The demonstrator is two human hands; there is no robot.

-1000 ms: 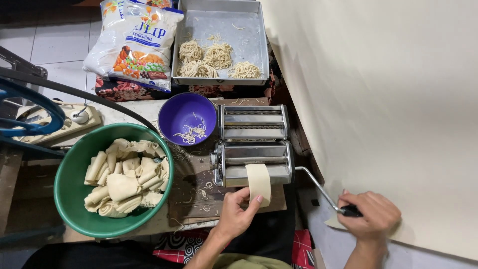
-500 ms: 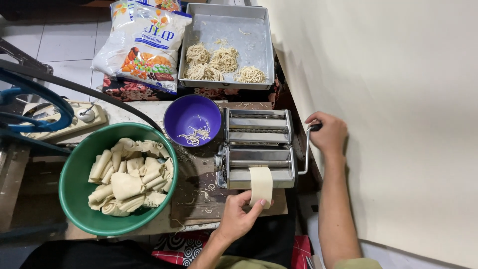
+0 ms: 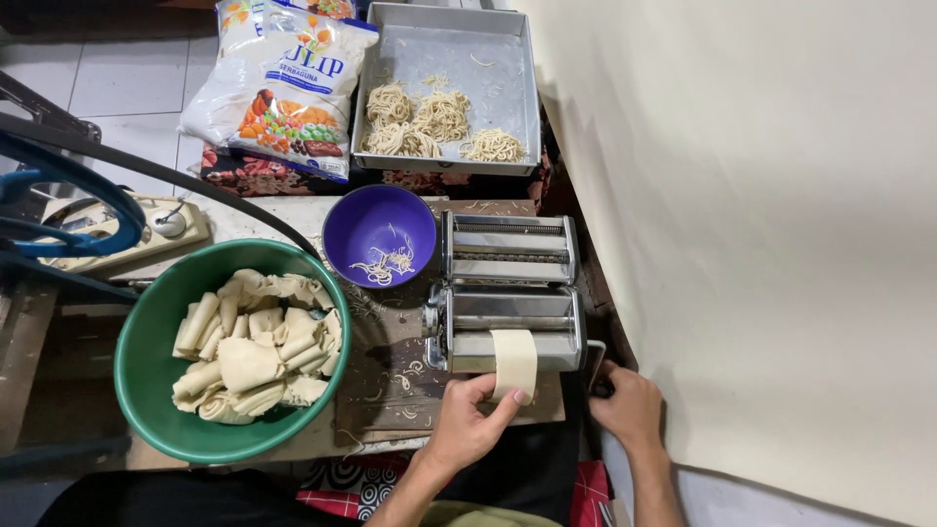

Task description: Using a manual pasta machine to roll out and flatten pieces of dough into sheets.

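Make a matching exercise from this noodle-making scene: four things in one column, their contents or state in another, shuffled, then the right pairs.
Things:
1. green basin
2. purple bowl
3. metal tray
4. left hand

Contents or state:
A. holds noodle nests
B. holds the dough sheet at the pasta machine
C. full of folded dough pieces
D. holds a few loose noodle strands

Pairs: 1-C, 2-D, 3-A, 4-B. The dough sheet hangs from the pasta machine.
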